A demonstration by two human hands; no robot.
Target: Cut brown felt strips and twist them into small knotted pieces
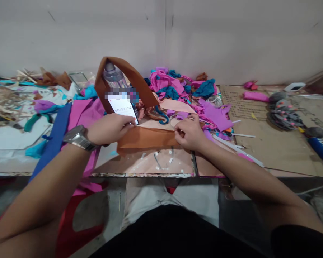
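Brown strip [148,139], right end pinched in right hand [189,132], left hand [110,128] near left end, grip unclear

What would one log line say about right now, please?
left hand: at lower edge of smartphone; right hand: at right end of brown strip; plastic bottle: behind smartphone, brown band arching over

The sheet [148,139] is orange-brown, the strip [53,139] blue, the scrap pile [167,83] pink, purple and teal.
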